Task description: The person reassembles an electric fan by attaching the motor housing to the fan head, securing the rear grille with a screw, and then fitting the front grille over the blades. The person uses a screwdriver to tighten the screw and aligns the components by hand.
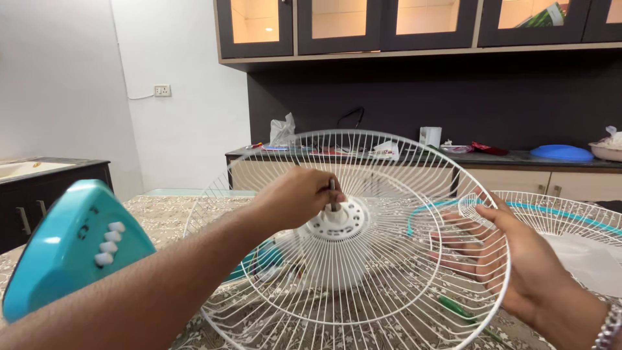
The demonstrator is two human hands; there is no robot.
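Observation:
A white wire fan guard (389,162) stands tilted in front of me, fitted around a white motor housing (334,253) with a metal shaft (333,194) sticking out at its centre. My left hand (295,194) reaches across and pinches the shaft with its fingertips. My right hand (502,253) holds the guard's right rim, fingers spread behind the wires. A turquoise fan base (68,249) with white push buttons sits at the lower left, close to my left forearm.
A second wire guard with a turquoise rim (557,217) lies on the patterned tablecloth (162,217) to the right. A green-handled tool (457,308) lies under the guard. Behind is a dark counter (512,159) with bags, a cup and a blue lid, under glass-door cabinets.

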